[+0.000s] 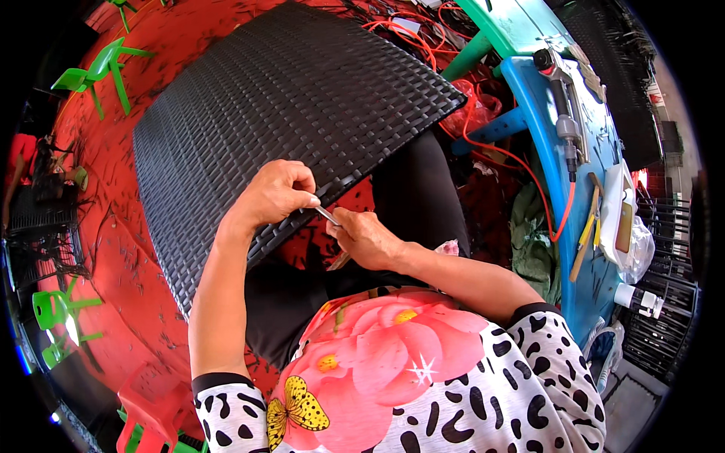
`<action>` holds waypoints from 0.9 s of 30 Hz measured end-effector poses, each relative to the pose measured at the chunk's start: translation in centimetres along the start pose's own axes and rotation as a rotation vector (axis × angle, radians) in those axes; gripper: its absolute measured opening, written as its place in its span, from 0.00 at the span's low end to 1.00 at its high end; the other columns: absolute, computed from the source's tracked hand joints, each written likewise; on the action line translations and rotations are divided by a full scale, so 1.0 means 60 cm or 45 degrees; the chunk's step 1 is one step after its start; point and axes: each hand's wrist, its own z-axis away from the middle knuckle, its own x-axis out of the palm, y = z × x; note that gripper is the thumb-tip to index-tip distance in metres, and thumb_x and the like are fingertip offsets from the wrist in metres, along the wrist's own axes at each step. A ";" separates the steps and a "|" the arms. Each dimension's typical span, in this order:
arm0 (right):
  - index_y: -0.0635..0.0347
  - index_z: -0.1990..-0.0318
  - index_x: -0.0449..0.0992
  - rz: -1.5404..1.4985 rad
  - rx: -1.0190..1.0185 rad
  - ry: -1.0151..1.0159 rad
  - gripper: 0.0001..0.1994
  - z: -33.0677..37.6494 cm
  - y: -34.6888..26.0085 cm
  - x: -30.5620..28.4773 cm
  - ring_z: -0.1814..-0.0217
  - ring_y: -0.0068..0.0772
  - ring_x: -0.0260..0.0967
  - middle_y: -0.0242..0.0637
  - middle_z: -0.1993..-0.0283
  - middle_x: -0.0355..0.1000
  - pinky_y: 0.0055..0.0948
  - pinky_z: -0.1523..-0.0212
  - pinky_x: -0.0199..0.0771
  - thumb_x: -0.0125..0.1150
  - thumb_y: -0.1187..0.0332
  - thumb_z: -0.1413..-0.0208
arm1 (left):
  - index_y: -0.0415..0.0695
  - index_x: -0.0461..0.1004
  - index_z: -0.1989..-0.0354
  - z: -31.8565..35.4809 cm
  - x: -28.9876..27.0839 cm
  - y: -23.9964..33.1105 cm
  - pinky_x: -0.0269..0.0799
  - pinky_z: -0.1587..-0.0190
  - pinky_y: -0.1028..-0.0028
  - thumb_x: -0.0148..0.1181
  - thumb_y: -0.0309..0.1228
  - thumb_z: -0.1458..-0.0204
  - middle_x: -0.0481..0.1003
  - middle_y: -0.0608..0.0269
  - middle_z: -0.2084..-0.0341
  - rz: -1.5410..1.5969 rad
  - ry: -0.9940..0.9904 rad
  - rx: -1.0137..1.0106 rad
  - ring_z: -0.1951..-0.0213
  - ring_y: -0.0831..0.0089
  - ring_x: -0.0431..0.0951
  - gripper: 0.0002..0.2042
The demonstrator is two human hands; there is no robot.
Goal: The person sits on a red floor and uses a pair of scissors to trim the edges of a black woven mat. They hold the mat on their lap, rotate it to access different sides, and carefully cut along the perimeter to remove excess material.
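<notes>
A large panel of black woven plastic rattan (pixel 287 98) lies tilted across my lap, its near edge toward my hands. My left hand (pixel 276 195) is closed at that edge, thumb and forefinger pinched together on something too small to make out. My right hand (pixel 366 240) grips a slim metal tool (pixel 327 216), whose tip points up and left to the left fingertips. Its kind cannot be told, as the fingers cover the rest of it.
At right, a blue plastic stool (pixel 540 128) bears an air tool (pixel 565 113) with an orange hose (pixel 563 219), and yellow-handled pliers (pixel 586 230). Behind it stands a green stool (pixel 521 26). Green chairs (pixel 102 72) stand on the red floor (pixel 121 226), which is strewn with black scraps.
</notes>
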 end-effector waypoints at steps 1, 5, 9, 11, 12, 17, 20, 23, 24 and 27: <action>0.66 0.68 0.63 -0.017 0.034 0.008 0.11 0.001 -0.004 0.003 0.69 0.63 0.66 0.56 0.77 0.67 0.49 0.70 0.64 0.46 0.66 0.41 | 0.36 0.70 0.81 0.001 0.001 0.003 0.62 0.75 0.75 0.63 0.27 0.62 0.67 0.65 0.83 0.027 0.000 -0.032 0.78 0.78 0.67 0.08; 0.66 0.70 0.63 -0.088 0.152 -0.020 0.12 0.008 -0.017 -0.002 0.70 0.62 0.66 0.55 0.77 0.66 0.48 0.70 0.64 0.46 0.64 0.41 | 0.36 0.72 0.81 0.000 0.007 0.026 0.64 0.74 0.70 0.63 0.34 0.62 0.69 0.58 0.83 -0.139 0.028 -0.190 0.79 0.69 0.70 0.12; 0.65 0.70 0.64 0.209 0.182 -0.159 0.11 0.036 -0.015 -0.035 0.69 0.58 0.69 0.53 0.75 0.69 0.48 0.68 0.66 0.46 0.65 0.42 | 0.38 0.74 0.81 0.004 0.042 0.029 0.67 0.70 0.63 0.61 0.40 0.61 0.71 0.53 0.81 -0.443 0.319 -0.109 0.76 0.58 0.73 0.15; 0.65 0.69 0.65 0.347 0.253 -0.162 0.08 0.065 -0.002 -0.070 0.68 0.57 0.69 0.54 0.73 0.70 0.47 0.67 0.67 0.48 0.68 0.45 | 0.38 0.74 0.81 0.007 0.046 0.032 0.66 0.65 0.62 0.61 0.39 0.60 0.71 0.54 0.77 -0.431 0.342 -0.130 0.69 0.56 0.73 0.14; 0.65 0.69 0.65 0.413 0.167 -0.008 0.07 0.074 0.003 -0.092 0.68 0.56 0.70 0.53 0.73 0.70 0.47 0.68 0.68 0.48 0.69 0.46 | 0.39 0.74 0.81 0.007 0.047 0.031 0.66 0.64 0.63 0.61 0.38 0.60 0.71 0.54 0.76 -0.427 0.348 -0.125 0.67 0.56 0.73 0.13; 0.61 0.68 0.66 0.848 -0.014 0.684 0.05 -0.006 0.011 -0.258 0.67 0.54 0.69 0.50 0.71 0.69 0.45 0.67 0.67 0.48 0.69 0.46 | 0.36 0.73 0.75 0.010 0.051 0.026 0.66 0.66 0.67 0.62 0.30 0.61 0.71 0.55 0.77 -0.317 0.422 -0.054 0.70 0.62 0.72 0.09; 0.61 0.66 0.67 1.125 -0.085 0.994 0.07 -0.085 0.053 -0.338 0.62 0.55 0.68 0.49 0.67 0.70 0.48 0.62 0.67 0.48 0.66 0.45 | 0.36 0.72 0.68 0.015 0.051 0.025 0.67 0.67 0.70 0.60 0.25 0.60 0.71 0.57 0.77 -0.267 0.448 -0.042 0.71 0.66 0.73 0.10; 0.61 0.63 0.69 1.274 0.056 0.999 0.10 -0.136 0.092 -0.376 0.57 0.56 0.68 0.50 0.61 0.72 0.48 0.59 0.67 0.44 0.66 0.46 | 0.35 0.69 0.61 0.013 0.046 0.038 0.67 0.70 0.72 0.58 0.22 0.58 0.70 0.60 0.77 -0.167 0.376 -0.112 0.74 0.71 0.72 0.14; 0.60 0.61 0.69 1.275 0.207 0.903 0.11 -0.149 0.098 -0.377 0.55 0.55 0.68 0.50 0.59 0.72 0.48 0.57 0.67 0.43 0.66 0.48 | 0.34 0.68 0.59 0.010 0.042 0.031 0.67 0.72 0.74 0.57 0.21 0.57 0.70 0.61 0.78 -0.140 0.336 -0.134 0.76 0.73 0.72 0.15; 0.59 0.61 0.68 1.236 0.350 0.858 0.12 -0.179 0.113 -0.367 0.53 0.55 0.66 0.49 0.58 0.71 0.49 0.55 0.65 0.41 0.62 0.43 | 0.33 0.65 0.55 0.007 0.030 0.041 0.66 0.78 0.78 0.55 0.21 0.55 0.69 0.64 0.79 0.156 0.219 -0.265 0.81 0.79 0.70 0.16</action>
